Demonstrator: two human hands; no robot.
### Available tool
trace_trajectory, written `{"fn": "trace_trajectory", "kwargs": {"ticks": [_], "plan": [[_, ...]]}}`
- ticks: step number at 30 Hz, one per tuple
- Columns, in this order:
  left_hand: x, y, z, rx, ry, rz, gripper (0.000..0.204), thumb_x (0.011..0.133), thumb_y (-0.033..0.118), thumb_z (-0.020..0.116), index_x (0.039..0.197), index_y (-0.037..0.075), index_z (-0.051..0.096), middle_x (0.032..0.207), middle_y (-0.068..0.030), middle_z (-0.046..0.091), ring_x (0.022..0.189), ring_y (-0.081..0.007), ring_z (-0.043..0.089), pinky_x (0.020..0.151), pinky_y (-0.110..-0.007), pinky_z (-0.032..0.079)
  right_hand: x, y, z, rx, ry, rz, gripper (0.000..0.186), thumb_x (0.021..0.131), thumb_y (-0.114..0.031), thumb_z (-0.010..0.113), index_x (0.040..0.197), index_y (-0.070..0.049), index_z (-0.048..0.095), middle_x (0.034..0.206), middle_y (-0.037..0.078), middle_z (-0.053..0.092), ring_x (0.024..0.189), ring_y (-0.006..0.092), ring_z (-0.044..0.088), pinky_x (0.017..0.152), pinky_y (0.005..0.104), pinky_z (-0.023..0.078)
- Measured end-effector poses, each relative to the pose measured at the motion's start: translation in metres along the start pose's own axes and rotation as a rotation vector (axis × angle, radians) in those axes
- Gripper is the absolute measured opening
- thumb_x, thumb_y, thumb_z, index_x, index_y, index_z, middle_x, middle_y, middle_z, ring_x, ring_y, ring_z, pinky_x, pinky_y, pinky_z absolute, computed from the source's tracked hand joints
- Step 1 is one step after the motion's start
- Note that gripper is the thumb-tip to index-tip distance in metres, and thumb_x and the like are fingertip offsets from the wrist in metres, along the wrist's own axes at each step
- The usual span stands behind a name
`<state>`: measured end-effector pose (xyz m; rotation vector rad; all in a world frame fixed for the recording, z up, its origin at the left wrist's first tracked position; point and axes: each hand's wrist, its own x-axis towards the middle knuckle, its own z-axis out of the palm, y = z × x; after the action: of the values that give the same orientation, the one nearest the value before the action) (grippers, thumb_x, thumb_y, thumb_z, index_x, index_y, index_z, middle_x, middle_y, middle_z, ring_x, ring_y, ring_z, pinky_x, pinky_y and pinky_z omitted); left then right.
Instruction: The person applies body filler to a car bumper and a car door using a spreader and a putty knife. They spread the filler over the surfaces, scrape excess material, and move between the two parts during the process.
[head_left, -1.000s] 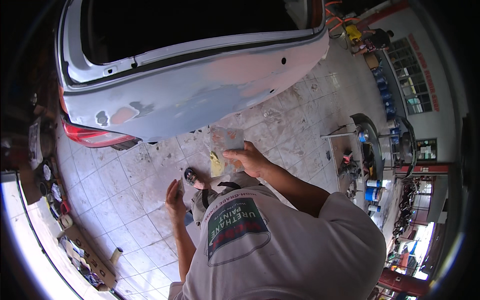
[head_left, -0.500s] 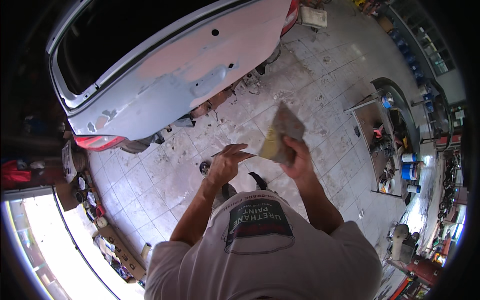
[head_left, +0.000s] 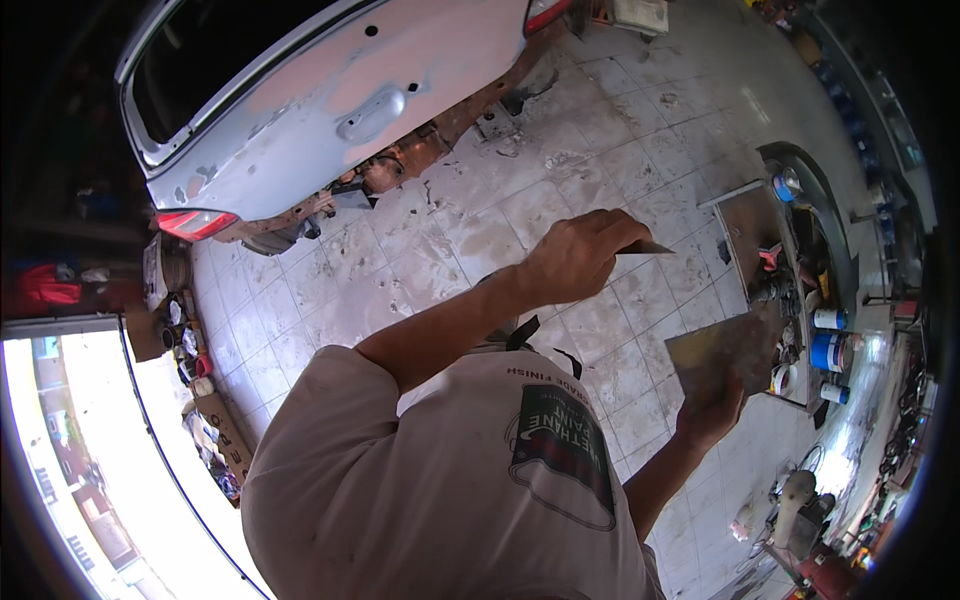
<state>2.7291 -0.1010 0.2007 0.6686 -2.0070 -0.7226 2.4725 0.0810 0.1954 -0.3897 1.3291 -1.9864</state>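
My left hand [head_left: 575,258] reaches across in front of my chest, its fingers closed on a thin, flat spreader [head_left: 650,247] whose dark, pointed edge sticks out to the right. Lower and further right, my right hand [head_left: 712,412] grips a flat, stained putty board [head_left: 735,345] by its near edge. A dull yellowish smear shows on the board's left part. The spreader and the board are apart. At the upper left is a car tailgate [head_left: 290,150] with grey and pinkish patches of filler; neither hand touches it.
A red tail light [head_left: 197,224] sits at the tailgate's left end. On the right stands a low bench [head_left: 752,235] with tools and cans, including a blue can [head_left: 828,351]. A cardboard box [head_left: 222,432] lies at left. Dust and debris mark the tiled floor [head_left: 470,225].
My body has turned right. The right hand has carried the board right and nearer to me; the left hand has swung right with the spreader. The car sits higher in view.
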Motion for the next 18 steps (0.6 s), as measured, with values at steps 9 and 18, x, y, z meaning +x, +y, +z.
{"fn": "trace_trajectory", "kwargs": {"ticks": [9, 18], "plan": [[0.057, 0.041, 0.130, -0.102, 0.087, 0.366, 0.021, 0.082, 0.000, 0.071, 0.102, 0.005, 0.075, 0.113, -0.0067, 0.071, 0.111, -0.0312, 0.066, 0.098, -0.049, 0.055, 0.095, -0.032, 0.088, 0.287, -0.136, -0.364, 0.073, 0.094, 0.000, 0.054, 0.163, -0.014, 0.035, 0.156, 0.014, 0.049, 0.142, 0.0322, 0.050, 0.114, 0.0485, 0.047], [0.134, 0.002, 0.228, -0.173, 0.063, 0.401, 0.021, 0.081, 0.003, 0.070, 0.101, 0.008, 0.075, 0.113, -0.0058, 0.071, 0.110, -0.0294, 0.063, 0.103, -0.051, 0.050, 0.160, -0.053, 0.045, 0.385, -0.196, -0.097, 0.080, 0.088, 0.001, 0.053, 0.164, -0.002, 0.028, 0.152, 0.026, 0.051, 0.143, 0.0394, 0.049, 0.117, 0.0471, 0.044]]}}
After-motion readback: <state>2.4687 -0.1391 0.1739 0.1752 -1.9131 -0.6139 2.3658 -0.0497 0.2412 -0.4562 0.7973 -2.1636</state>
